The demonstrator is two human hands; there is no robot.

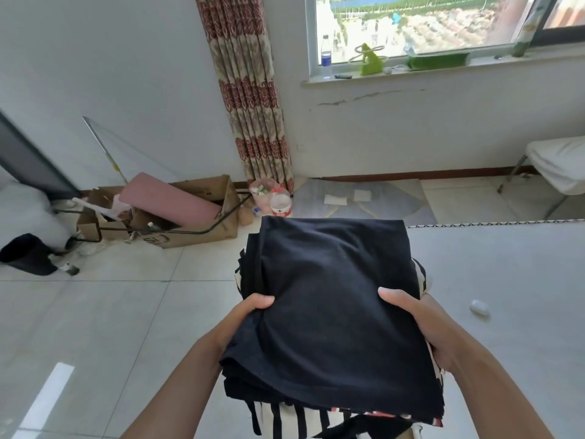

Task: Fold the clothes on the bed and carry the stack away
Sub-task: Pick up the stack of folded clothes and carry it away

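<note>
While 2 bare hands hold it in the air, 1 stack of folded clothes [332, 305] fills the middle of the view, above the tiled floor [110, 312] and just beside the bed [506, 280], which lies to the right. A black garment tops the stack; black-and-cream striped fabric and a sliver of red show beneath it, but the number of pieces cannot be counted. Left hand [243, 315] grasps the stack's left edge, thumb on top, fingers hidden underneath. Right hand [421, 321] grasps the right edge the same way. On the bed sits 1 small white object [479, 308], well apart from the stack. Against the far wall, 1 open cardboard box [193, 213] holds 1 pink board [167, 198]. Beside it hangs 1 patterned curtain [250, 90]. On the windowsill [411, 71] stands 1 clear bottle [326, 55].
</note>
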